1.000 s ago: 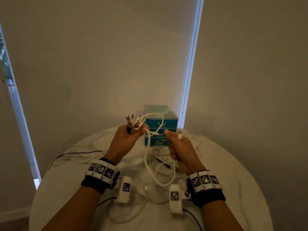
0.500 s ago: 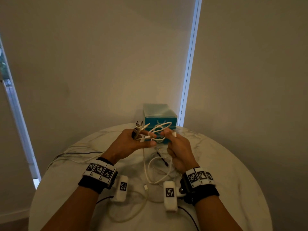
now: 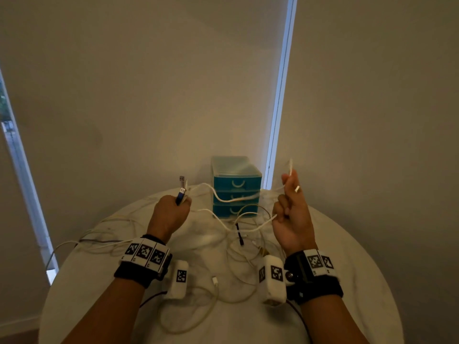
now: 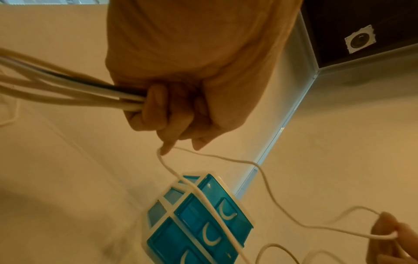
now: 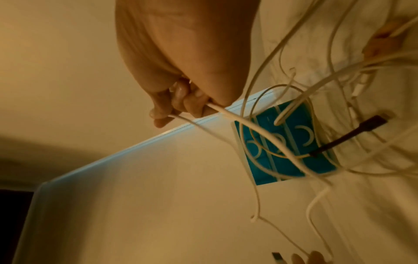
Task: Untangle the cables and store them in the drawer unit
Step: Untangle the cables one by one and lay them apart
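My left hand (image 3: 171,212) is fisted round a bundle of cables (image 4: 68,92), their USB plugs (image 3: 182,188) sticking up above the fist. My right hand (image 3: 290,207), raised at the right, pinches a white cable (image 3: 233,199) near its end, whose tip (image 3: 290,165) pokes above the fingers. That cable sags between both hands across the front of the teal drawer unit (image 3: 236,187), which stands at the table's far edge with all three drawers closed. More tangled cables (image 3: 238,244) lie on the table between my wrists. In the right wrist view the fingers (image 5: 181,105) curl round the white cable.
The round white marble table (image 3: 347,269) carries loose cable loops at the left (image 3: 82,244) and near the front (image 3: 188,309). A black connector (image 3: 239,234) lies before the drawers. Blinds and a wall stand close behind the table.
My hands, close together half a second ago, have drawn apart. The right hand moved right and up, pulling the white cable out of the bundle that the left hand holds.
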Tool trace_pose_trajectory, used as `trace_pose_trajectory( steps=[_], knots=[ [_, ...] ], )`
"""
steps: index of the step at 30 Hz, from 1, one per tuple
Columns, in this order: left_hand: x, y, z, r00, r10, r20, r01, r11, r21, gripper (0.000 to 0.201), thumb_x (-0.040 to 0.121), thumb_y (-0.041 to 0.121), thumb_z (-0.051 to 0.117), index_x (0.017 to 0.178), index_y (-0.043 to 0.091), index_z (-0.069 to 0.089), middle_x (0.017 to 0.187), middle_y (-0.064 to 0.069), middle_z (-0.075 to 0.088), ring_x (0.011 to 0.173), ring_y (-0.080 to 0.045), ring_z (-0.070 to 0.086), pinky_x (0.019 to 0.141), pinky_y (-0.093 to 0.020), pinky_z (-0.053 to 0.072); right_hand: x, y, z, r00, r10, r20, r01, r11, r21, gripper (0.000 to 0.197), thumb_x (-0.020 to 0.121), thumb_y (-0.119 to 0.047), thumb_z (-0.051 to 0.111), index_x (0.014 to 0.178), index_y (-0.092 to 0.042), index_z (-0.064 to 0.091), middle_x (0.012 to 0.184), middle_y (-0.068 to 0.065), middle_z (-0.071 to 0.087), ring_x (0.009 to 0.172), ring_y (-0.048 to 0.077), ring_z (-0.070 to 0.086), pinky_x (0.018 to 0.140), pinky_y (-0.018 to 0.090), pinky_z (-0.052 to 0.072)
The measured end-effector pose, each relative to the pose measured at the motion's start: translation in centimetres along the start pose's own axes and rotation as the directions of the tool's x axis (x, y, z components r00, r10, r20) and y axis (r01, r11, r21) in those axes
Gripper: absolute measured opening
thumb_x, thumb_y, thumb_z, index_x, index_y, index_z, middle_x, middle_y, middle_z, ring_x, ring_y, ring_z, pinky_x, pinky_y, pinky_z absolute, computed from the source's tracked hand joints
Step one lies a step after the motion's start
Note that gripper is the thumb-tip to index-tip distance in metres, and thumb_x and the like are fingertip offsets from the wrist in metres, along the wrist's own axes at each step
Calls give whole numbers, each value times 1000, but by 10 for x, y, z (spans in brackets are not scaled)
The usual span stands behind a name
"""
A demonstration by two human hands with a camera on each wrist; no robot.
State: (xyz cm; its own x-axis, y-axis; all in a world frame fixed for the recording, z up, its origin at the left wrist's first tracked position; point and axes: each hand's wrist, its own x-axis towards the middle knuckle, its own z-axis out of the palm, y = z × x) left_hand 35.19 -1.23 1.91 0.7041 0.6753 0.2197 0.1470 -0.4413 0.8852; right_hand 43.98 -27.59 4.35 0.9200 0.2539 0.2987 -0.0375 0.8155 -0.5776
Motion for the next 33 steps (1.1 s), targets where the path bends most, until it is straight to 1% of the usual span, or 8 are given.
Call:
trace_pose_trajectory(
  steps=[8, 11, 16, 19, 23, 26, 29, 33],
  knots=[
    [-9, 6, -2, 998, 17, 57, -12, 995, -94, 30, 103, 37, 64, 85, 21, 80, 72, 4, 61, 75, -20, 55, 79, -36, 43, -1, -6, -2, 998, -52, -35, 45, 982, -181, 41, 99, -24, 67, 140, -26, 65, 120, -3, 74, 47, 5, 32, 38, 15, 31],
    [-24, 23, -9, 996, 83, -38, -89, 975, -204, 30, 101, 45, 66, 85, 23, 79, 77, -2, 67, 80, -24, 61, 79, -39, 46, -10, 3, 10, 999, 44, -8, -44, 949, -313, 33, 102, -13, 66, 135, -17, 69, 125, 10, 76, 54, 3, 61, 45, 15, 47],
    [-40, 46, -20, 984, 173, -48, -179, 906, -384, 39, 96, 62, 66, 99, 27, 85, 100, -6, 69, 111, -41, 64, 108, -62, 46, -23, 25, 20, 985, 117, 129, -2, 747, -665, 23, 97, -10, 75, 119, -13, 81, 106, 7, 81, 49, -2, 56, 48, 10, 42],
    [-40, 47, -23, 985, 144, 96, -105, 940, -325, 50, 87, 78, 63, 93, 34, 86, 49, 18, 41, 59, -15, 53, 69, -44, 51, -27, 38, 25, 970, 109, 219, 85, 690, -719, 21, 91, -8, 81, 111, -14, 84, 101, -3, 82, 80, -2, 74, 70, 12, 55],
    [-35, 36, -17, 967, 227, 115, -189, 944, -269, 33, 88, 60, 76, 93, 30, 86, 88, 12, 80, 75, 11, 66, 84, -25, 49, -27, 50, 19, 944, 191, 269, 119, 566, -816, 21, 89, -15, 84, 107, -25, 86, 108, -10, 82, 109, 7, 74, 99, 28, 58],
    [-28, 35, -20, 974, 227, 9, -207, 902, -378, 20, 88, 41, 84, 98, 24, 85, 91, 8, 82, 87, 1, 72, 86, -25, 53, -25, 47, 15, 952, 204, 227, 70, 580, -812, 18, 93, -23, 82, 111, -23, 84, 105, -10, 82, 95, -3, 74, 85, 16, 56],
    [-19, 30, -28, 987, 151, -60, -161, 847, -506, 20, 88, 34, 85, 102, 19, 83, 52, 18, 55, 46, -1, 48, 51, -15, 40, -19, 44, 6, 977, 193, 91, -48, 615, -787, 18, 101, -31, 72, 109, -19, 83, 78, -13, 78, 50, -3, 59, 48, 7, 40],
    [-9, 16, -27, 994, 102, 28, -69, 823, -564, 34, 80, 47, 89, 101, 20, 85, 57, 8, 33, 52, -12, 25, 46, -24, 27, -17, 51, -3, 987, 159, -8, -103, 596, -796, 14, 101, -16, 70, 111, -15, 79, 99, 4, 81, 54, -5, 63, 48, 8, 43]
  ],
)
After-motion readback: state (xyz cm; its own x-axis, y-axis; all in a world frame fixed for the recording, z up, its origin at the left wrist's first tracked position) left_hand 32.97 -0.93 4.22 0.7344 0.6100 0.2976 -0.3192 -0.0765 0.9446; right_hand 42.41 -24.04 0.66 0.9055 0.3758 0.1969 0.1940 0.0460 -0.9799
